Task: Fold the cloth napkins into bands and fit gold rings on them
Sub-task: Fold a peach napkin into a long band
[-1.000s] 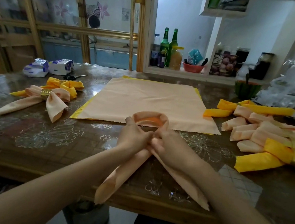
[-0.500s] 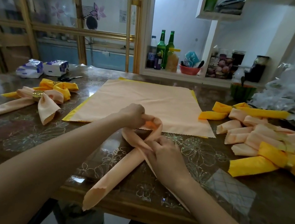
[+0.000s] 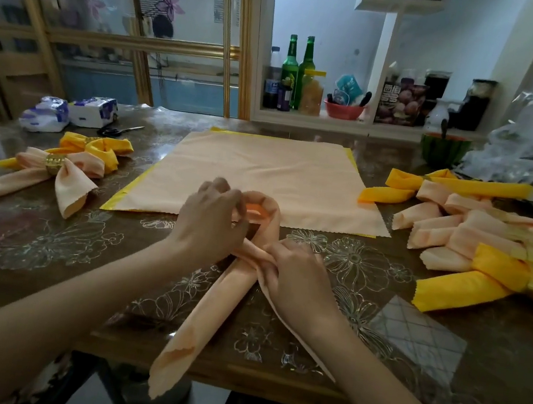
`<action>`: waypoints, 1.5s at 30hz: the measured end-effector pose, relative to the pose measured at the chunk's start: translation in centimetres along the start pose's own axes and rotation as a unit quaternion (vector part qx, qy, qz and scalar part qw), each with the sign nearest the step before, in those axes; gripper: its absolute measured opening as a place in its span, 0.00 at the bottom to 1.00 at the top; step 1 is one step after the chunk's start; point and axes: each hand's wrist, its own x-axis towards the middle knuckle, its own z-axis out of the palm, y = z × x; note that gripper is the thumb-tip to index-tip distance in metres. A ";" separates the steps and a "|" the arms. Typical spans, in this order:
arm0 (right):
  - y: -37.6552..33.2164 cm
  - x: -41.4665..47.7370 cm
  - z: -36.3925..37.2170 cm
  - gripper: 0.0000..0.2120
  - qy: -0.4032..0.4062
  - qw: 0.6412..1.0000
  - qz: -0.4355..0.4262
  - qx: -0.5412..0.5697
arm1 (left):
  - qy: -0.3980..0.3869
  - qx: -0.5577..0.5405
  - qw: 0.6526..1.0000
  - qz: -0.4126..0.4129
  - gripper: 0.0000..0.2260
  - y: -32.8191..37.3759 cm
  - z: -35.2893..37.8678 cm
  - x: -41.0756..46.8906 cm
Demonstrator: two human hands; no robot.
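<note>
I get one wide-angle view, worn on the person's head, facing forward and down over the table [image 3: 45,256] from its near edge. The left hand [image 3: 210,224] and right hand [image 3: 299,275] sit close below the lens, mid-frame, on the peach napkin [image 3: 211,314]; the shelf [image 3: 338,121] lies well back, beyond the table's far side.

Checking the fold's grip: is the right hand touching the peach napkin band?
Touching. Head view shows the right hand gripping the peach napkin band at its crossing.
</note>
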 end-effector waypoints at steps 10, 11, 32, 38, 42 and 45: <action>0.5 0.2 0.0 0.10 0.007 0.997 0.066 0.040 | -0.228 -0.221 0.935 -0.160 0.22 0.2 1.5 -1.6; 0.6 0.2 0.0 0.10 0.007 0.995 0.073 0.067 | -0.220 -0.302 0.910 -0.178 0.25 0.5 1.8 -1.0; 8.5 0.1 -9.1 0.14 0.109 0.972 0.051 0.201 | -0.223 -0.559 0.748 -0.280 0.14 7.7 3.7 6.2; 19.8 1.0 -15.5 0.09 0.149 0.975 0.162 0.043 | -0.240 -0.587 0.739 -0.230 0.13 12.9 5.7 9.8; 28.3 2.6 -18.7 0.10 0.194 0.944 0.265 0.038 | -0.266 -0.595 0.730 -0.207 0.26 15.7 7.9 12.5; 32.3 4.9 -19.5 0.13 0.194 0.943 0.269 -0.025 | -0.270 -0.602 0.721 -0.214 0.28 16.9 9.6 14.4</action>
